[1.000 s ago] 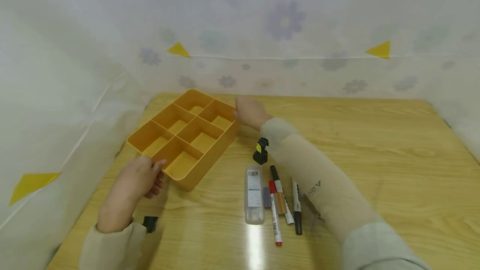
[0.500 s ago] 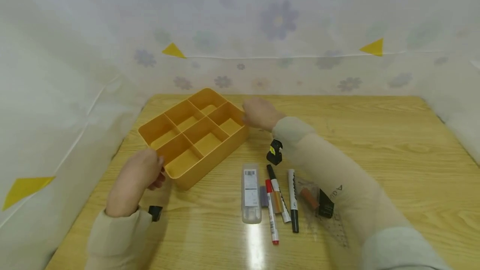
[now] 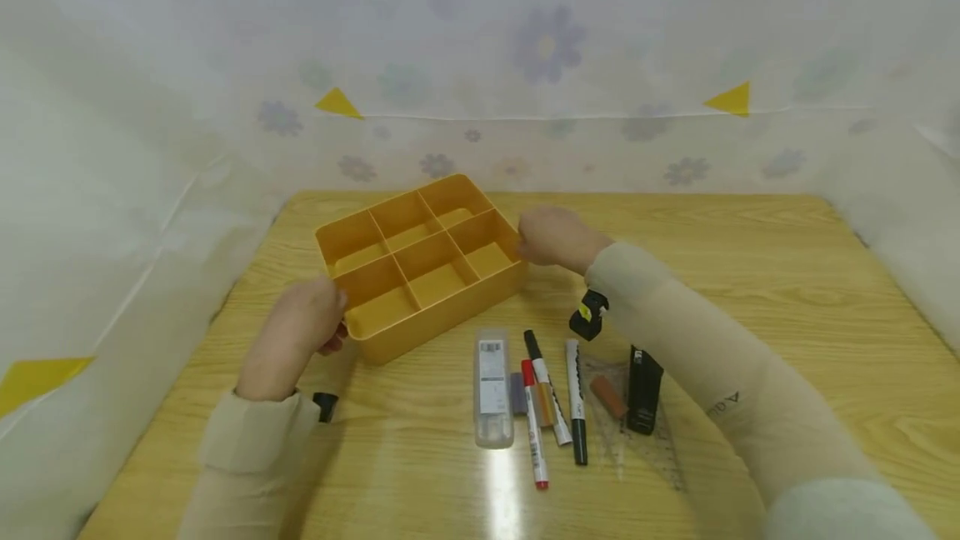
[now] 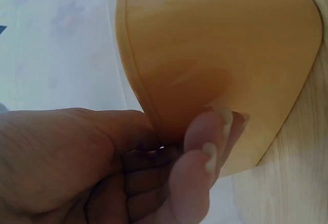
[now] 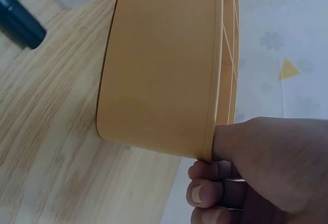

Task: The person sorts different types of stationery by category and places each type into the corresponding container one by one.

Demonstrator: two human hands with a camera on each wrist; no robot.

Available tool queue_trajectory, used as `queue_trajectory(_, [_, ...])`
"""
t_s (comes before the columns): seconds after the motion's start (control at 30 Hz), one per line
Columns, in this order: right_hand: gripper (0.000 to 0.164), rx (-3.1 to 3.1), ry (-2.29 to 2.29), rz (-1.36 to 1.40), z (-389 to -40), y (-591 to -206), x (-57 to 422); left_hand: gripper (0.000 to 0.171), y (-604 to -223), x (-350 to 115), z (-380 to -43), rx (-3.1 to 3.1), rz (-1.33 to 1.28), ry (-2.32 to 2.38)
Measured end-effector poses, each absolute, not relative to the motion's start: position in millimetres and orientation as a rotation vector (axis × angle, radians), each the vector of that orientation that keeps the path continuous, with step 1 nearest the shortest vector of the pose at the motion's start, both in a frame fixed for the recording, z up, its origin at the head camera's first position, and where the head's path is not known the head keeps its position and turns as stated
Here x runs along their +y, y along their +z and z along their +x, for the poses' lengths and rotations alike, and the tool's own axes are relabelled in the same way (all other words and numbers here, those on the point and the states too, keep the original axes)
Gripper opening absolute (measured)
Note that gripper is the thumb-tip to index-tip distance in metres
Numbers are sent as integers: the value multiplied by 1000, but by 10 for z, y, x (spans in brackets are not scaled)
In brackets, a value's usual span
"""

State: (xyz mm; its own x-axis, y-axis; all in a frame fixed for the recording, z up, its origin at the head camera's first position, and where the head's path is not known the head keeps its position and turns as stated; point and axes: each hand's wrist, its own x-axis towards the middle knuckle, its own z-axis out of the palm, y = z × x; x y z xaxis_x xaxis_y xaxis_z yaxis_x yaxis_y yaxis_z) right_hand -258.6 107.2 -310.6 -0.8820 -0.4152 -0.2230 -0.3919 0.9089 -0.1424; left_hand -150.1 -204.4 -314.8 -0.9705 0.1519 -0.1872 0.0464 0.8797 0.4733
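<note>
A yellow organizer tray [image 3: 442, 315] with several compartments stands toward the back left of the table, turned at an angle. My left hand [image 3: 296, 323] grips its left end; in the left wrist view the thumb goes over the rim and the fingers [image 4: 197, 178] curl against the outer wall. At the opposite end my right hand [image 3: 558, 238] pinches the rim. The right wrist view has the thumb inside the edge and curled fingers [image 5: 197, 193] outside and below it. No items show in the compartments.
In front of the tray lie a clear plastic case [image 3: 492, 432], a red-capped marker [image 3: 535, 432], black-capped markers [image 3: 576, 390], a purple block [image 3: 518, 394], an orange block [image 3: 543, 407], a reddish-brown block [image 3: 607, 396], a black stapler-like object [image 3: 643, 390] and a transparent ruler [image 3: 666, 457]. Pale floral sheeting [image 3: 480, 48] surrounds the table.
Both hands have moved the tray to the right and turned it clockwise, so its long side faces more to the front. The right forearm shifted right, uncovering the black object and ruler.
</note>
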Motion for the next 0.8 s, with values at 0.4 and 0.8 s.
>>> queue_trajectory(0.4, [23, 2816, -147, -558, -2498, -3100, 1354, 36, -3191, -1881, -1722, 2967, 433, 377])
queue_trajectory(0.8, [32, 2833, -218, -397, -2392, -3158, 1644, 39, -3238, -1666, -1909, 2850, 328, 598])
